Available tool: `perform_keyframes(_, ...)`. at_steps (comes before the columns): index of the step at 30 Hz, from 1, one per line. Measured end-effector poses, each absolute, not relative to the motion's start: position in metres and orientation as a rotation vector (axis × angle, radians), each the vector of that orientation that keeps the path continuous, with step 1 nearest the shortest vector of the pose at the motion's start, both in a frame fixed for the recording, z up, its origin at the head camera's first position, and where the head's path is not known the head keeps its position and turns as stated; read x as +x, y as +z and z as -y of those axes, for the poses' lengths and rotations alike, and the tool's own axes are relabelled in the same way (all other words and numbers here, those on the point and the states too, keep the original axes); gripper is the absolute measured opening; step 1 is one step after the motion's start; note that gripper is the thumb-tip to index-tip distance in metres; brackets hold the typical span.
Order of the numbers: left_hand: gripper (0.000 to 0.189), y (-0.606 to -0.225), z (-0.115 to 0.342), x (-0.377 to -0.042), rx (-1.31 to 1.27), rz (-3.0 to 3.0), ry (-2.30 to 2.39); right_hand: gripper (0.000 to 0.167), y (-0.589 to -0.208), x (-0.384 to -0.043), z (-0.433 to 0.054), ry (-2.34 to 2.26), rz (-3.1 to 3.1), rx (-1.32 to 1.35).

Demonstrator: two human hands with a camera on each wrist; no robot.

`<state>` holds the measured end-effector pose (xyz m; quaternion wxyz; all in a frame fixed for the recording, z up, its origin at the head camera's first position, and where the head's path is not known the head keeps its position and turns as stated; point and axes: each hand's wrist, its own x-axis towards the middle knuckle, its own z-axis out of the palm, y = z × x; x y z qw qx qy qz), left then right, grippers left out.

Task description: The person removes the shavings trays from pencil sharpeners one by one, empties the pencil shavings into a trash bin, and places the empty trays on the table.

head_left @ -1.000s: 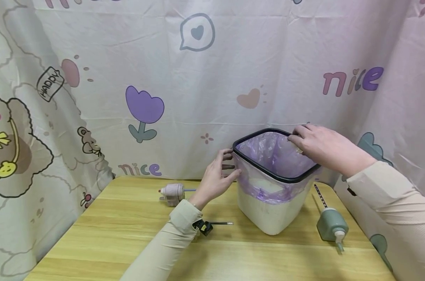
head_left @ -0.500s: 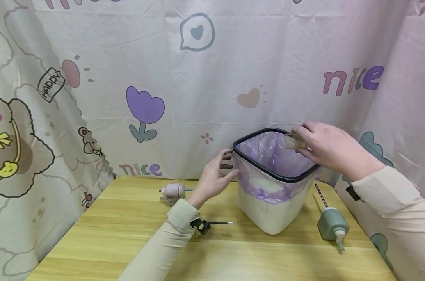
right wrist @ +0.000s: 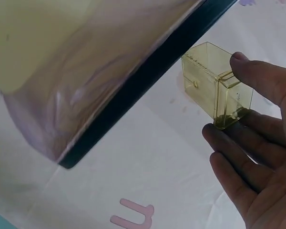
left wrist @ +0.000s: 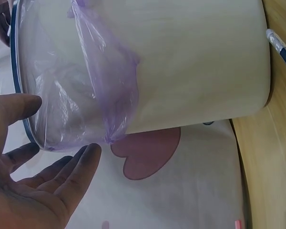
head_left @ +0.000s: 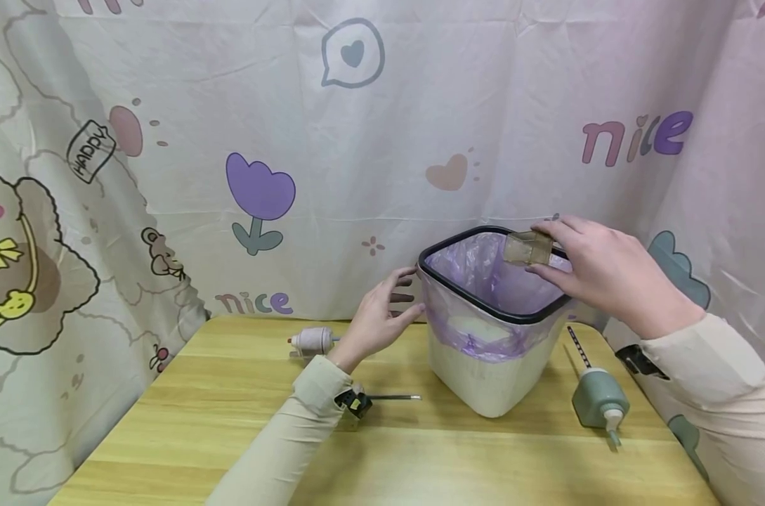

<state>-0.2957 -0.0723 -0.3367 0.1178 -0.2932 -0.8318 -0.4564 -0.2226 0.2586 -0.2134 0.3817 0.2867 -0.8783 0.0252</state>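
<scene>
The fingers of my right hand [head_left: 603, 270] pinch a small box [right wrist: 214, 83], thumb on one side and fingertips on the other, with the lower fingers fanned loosely apart. The box is see-through and yellowish, and there is something dark along its edge near my fingertips. I hold it tilted over the mouth of the bin [head_left: 483, 386], near the back of the rim [head_left: 515, 318]; I can't tell whether a corner touches the rim.

The fingers of my left hand [head_left: 378, 320] are spread around the bin's left corner, thumb to the front and well away from the others. They hold nothing, and I can't tell whether a fingertip meets the bin.

A purple bag [head_left: 477, 341] lines the bin, folded over its outside below the rim. The bin stands upright on the table [head_left: 167, 429].

In front of the bin, to its left, a pencil [head_left: 397, 398] lies partly behind my left wrist. Farther left of the bin is a pale thing [head_left: 312, 341] with a red tip. Right of the bin, a green bottle [head_left: 600, 400] lies with its pump towards me, a dotted stick [head_left: 580, 348] behind it. Beyond the bin hangs a printed curtain [head_left: 382, 154].
</scene>
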Motion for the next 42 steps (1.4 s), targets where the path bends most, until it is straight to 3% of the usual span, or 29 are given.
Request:
perform_keyframes(25, 0.062, -0.334, 0.091, -0.296, -0.869, 2.477, -1.312, 0.062, -0.231, -0.191, -0.256, 0.491, 2.208, 0.623)
perform_keyframes(42, 0.060, -0.343, 0.108, -0.292, -0.838, 2.477, -1.326, 0.068, -0.264, -0.173, -0.243, 0.644, 2.192, 0.626)
